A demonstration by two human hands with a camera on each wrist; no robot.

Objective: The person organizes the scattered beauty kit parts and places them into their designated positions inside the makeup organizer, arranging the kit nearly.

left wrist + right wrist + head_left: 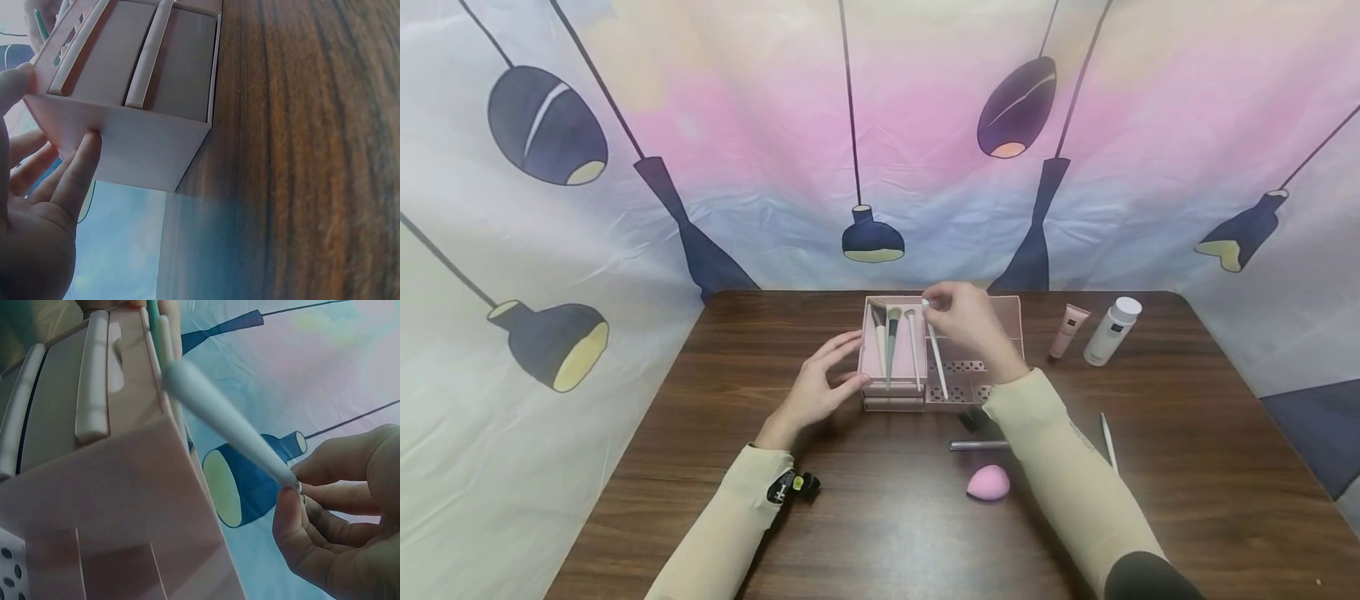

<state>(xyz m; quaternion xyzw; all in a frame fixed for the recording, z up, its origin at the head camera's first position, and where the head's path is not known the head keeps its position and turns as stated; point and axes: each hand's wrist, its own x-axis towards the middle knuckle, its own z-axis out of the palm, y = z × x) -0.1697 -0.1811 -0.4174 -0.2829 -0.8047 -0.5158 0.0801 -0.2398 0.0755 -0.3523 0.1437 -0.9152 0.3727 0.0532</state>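
Observation:
Between the thumb and fingertips of my right hand I pinch a white-handled makeup brush near its head, which the fingers hide. The handle slants down over the pink makeup organizer; in the right wrist view the brush handle hangs near the organizer's top edge. On the organizer's left side my left hand rests with fairly straight fingers, one fingertip against the side wall and the thumb at the top edge. A cream-handled brush, a green brush and a thin white brush lie in the top tray.
Right of the organizer stand a pink tube and a white bottle. Nearer lie a pink makeup sponge, a silver stick partly behind the right sleeve, and a white pencil-like stick. A printed cloth hangs behind the wooden table.

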